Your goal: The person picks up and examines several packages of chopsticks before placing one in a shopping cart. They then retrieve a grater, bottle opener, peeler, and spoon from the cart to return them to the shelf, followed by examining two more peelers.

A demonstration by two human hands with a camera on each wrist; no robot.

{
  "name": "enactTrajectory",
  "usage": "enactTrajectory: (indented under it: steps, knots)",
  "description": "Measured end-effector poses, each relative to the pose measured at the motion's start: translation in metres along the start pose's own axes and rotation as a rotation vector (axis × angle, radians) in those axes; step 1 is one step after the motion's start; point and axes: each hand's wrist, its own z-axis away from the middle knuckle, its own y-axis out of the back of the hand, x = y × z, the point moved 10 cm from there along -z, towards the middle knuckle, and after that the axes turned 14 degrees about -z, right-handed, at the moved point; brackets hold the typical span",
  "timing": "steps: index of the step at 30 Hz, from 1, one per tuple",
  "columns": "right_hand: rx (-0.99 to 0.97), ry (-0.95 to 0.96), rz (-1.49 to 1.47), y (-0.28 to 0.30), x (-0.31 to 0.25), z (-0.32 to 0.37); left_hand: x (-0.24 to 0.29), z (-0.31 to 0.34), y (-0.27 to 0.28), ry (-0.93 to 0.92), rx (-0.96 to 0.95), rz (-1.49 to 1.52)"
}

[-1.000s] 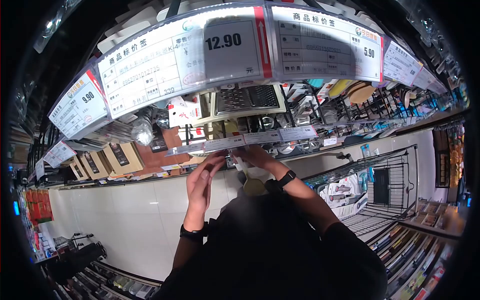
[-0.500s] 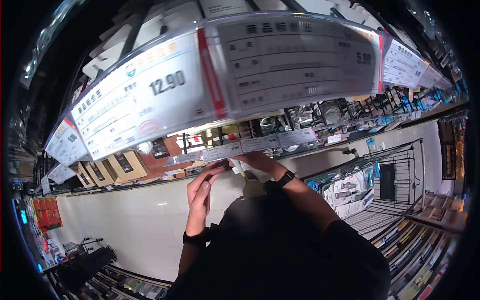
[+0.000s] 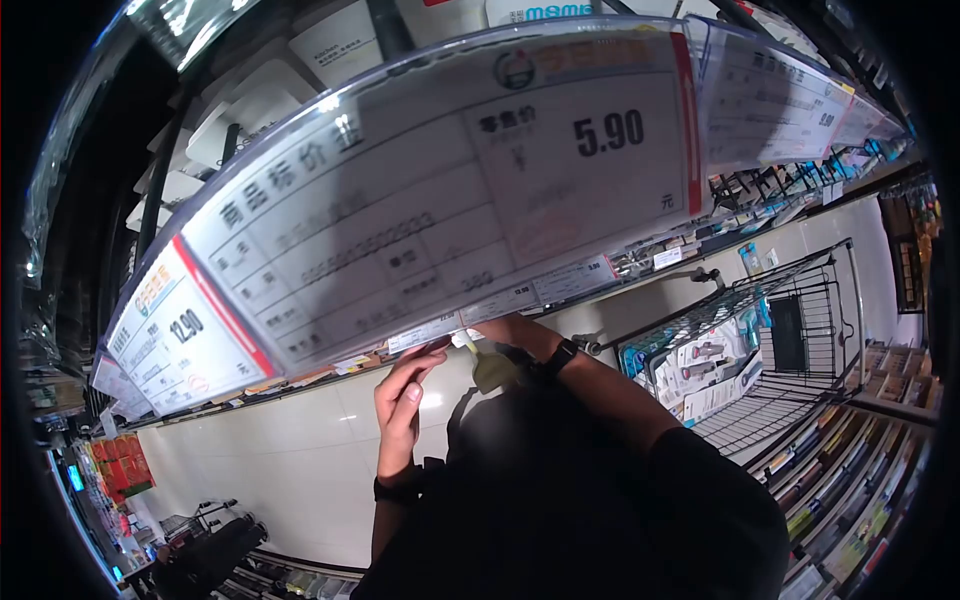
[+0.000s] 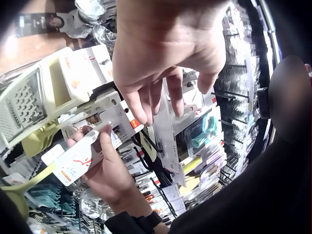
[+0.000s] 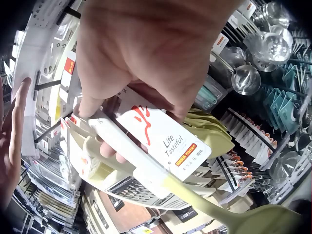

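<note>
My right hand (image 5: 141, 53) grips a yellow-green spatula (image 5: 195, 200) by its white handle, where a white card (image 5: 168, 139) printed "Life Tasteful" is attached. In the head view the spatula head (image 3: 490, 372) hangs toward my body, while price labels partly cover the right hand (image 3: 515, 333). The left hand (image 4: 168, 53) holds nothing, its fingers loosely bent down in front of hooks with packaged goods. Seen from the head, that hand (image 3: 400, 405) is to the left of the right one, fingertips close to the lower shelf labels.
A large price label (image 3: 450, 190) reading 5.90 juts out above my hands. A wire shopping cart (image 3: 790, 340) holding packaged goods stands to the right. Graters (image 4: 24, 97), metal ladles (image 5: 246, 78) and more yellow-green utensils (image 5: 209, 131) hang on the rack. Tiled floor (image 3: 270, 470) lies behind me.
The head view has shifted: the 5.90 label moved left and looms larger, now hiding much of the rack. The right hand still holds the spatula; the left hand remains near the labels.
</note>
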Motion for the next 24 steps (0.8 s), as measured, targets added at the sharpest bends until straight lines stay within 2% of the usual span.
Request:
enactTrajectory:
  steps: [1, 3, 4, 6, 8, 10, 24]
  knots:
    - [0.001, -0.001, -0.003, 0.001, 0.007, -0.002, 0.001, -0.001, -0.002, -0.001, -0.012, -0.02]
    - [-0.017, -0.179, 0.178, -0.001, 0.022, -0.007, -0.002, -0.002, -0.002, 0.002, -0.017, -0.024]
    - [-0.018, -0.179, 0.175, 0.001, 0.018, -0.002, -0.003, -0.002, -0.003, 0.003, -0.022, -0.025]
    - [-0.007, -0.035, 0.471, 0.004, -0.044, 0.007, -0.006, -0.001, -0.003, 0.033, -0.021, -0.032]
    - [0.005, -0.024, 0.475, 0.007, -0.037, 0.009, -0.014, 0.003, -0.001, 0.061, -0.021, -0.04]
    - [0.027, -0.004, 0.49, 0.005, -0.031, -0.019, -0.032, 0.009, 0.008, 0.107, 0.013, -0.076]
    - [0.13, 0.155, 0.607, 0.011, 0.003, 0.001, -0.032, 0.014, 0.012, 0.114, 0.01, -0.113]
